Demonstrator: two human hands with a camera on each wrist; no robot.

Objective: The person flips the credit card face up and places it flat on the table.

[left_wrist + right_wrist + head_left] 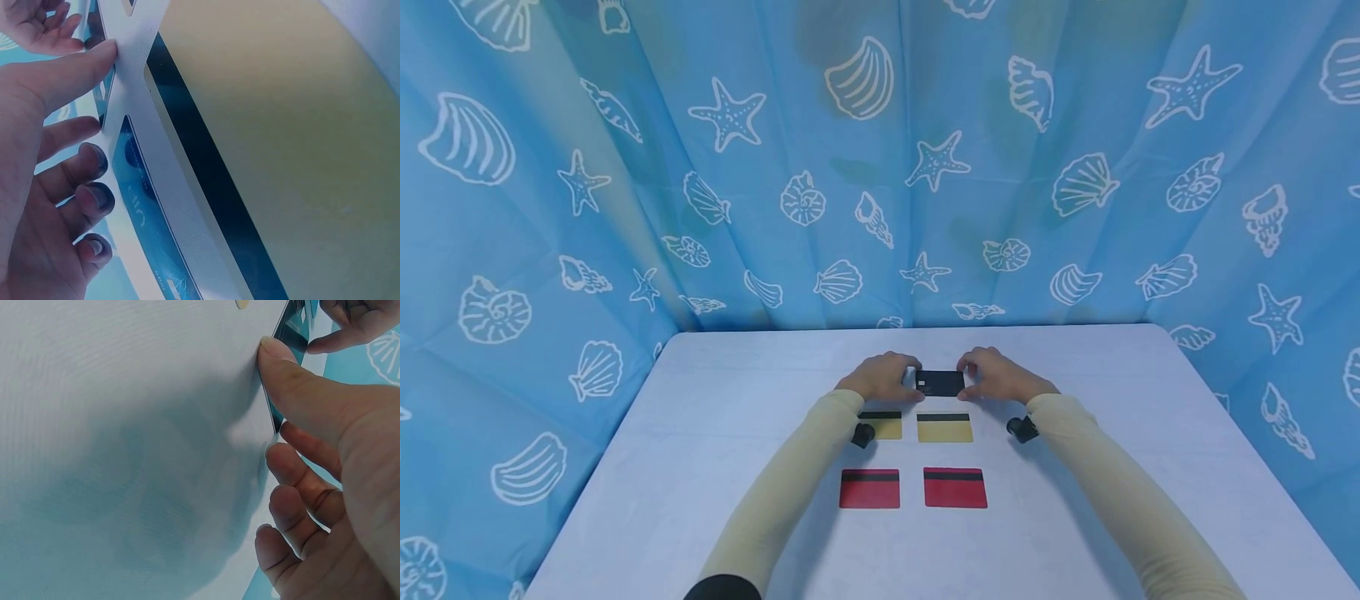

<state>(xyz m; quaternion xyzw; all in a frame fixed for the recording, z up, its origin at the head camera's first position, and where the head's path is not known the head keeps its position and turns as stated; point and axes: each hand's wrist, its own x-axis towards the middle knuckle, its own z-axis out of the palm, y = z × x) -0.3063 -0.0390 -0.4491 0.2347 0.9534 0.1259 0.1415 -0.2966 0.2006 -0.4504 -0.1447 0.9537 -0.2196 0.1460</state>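
Observation:
A black card (940, 383) with a small chip mark lies between my two hands toward the back of the table. My left hand (882, 377) pinches its left end between thumb and index finger; the other fingers curl loosely in the left wrist view. At the right end, my right hand (1000, 377) pinches the card's edge with thumb (294, 375) and index finger. A second dark card (150, 206) with pale lettering lies beside the left hand; in the head view that hand mostly hides it. In front are two gold cards (944, 428), the left one partly covered by the left wrist.
Two red cards (869, 490) with dark stripes lie side by side nearer the front of the white table (700, 442). A blue curtain (850, 167) with white shells and starfish hangs behind and along the sides. Small black wrist cameras (1022, 429) sit under the sleeves.

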